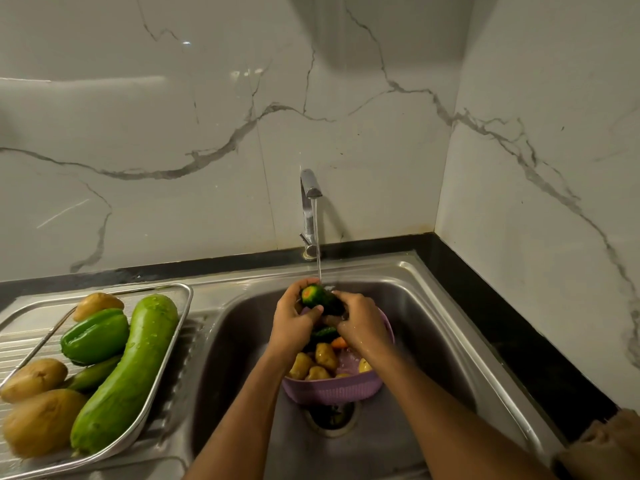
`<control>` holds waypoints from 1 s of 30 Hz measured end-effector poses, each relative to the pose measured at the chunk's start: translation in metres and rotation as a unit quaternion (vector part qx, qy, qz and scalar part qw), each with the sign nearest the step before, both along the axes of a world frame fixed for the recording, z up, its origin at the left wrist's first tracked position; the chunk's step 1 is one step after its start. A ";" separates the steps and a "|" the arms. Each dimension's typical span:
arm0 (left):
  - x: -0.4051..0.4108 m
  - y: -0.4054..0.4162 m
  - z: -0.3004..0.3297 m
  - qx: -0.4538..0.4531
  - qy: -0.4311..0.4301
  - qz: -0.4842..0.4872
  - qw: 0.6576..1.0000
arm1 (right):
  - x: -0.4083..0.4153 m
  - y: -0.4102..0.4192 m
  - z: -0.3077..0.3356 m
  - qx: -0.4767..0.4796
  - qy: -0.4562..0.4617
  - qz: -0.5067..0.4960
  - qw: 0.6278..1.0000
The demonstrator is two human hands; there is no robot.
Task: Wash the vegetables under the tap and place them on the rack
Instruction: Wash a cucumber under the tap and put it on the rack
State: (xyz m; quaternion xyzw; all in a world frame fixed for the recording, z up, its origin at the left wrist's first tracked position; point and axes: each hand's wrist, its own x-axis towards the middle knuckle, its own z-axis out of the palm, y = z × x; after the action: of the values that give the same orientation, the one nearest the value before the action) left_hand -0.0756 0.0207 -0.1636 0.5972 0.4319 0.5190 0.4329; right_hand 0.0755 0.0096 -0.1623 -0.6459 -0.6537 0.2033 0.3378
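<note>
You are gripping the cucumber [320, 299] in both hands, left hand [294, 323] and right hand [362, 323] fingers curled round it, holding it under the tap [310, 202] stream over the sink [433, 323] so runoff drains away.

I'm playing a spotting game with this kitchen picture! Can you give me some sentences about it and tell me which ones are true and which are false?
1. Water is running from the tap. True.
2. Both hands hold a green vegetable under the water. True: the left hand and the right hand grip it.
3. The basket in the sink is red. False: it is purple.
4. The long green gourd lies in the sink. False: it lies on the metal rack beside the sink.
5. A green pepper is on the rack. True.
</note>
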 end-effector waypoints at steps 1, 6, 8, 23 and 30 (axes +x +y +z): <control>-0.001 0.002 -0.001 -0.012 -0.007 -0.007 1.000 | 0.001 -0.001 0.000 0.012 -0.019 -0.006 1.000; -0.004 0.009 -0.018 -0.029 0.090 0.073 0.993 | 0.002 -0.005 0.001 0.031 -0.091 -0.021 0.995; -0.005 0.009 -0.020 -0.017 0.088 0.105 0.990 | 0.002 -0.006 0.004 0.017 -0.098 -0.016 0.995; -0.004 0.005 -0.015 0.036 0.154 0.082 0.984 | -0.005 0.000 0.002 -0.032 -0.096 0.037 0.994; -0.005 0.001 -0.009 0.034 0.135 0.073 0.988 | -0.004 -0.003 0.002 -0.013 -0.088 0.046 0.995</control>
State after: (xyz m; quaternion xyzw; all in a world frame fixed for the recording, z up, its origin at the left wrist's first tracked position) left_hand -0.0806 0.0218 -0.1729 0.6425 0.5113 0.4784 0.3111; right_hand 0.0710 0.0066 -0.1599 -0.6347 -0.7073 0.1693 0.2611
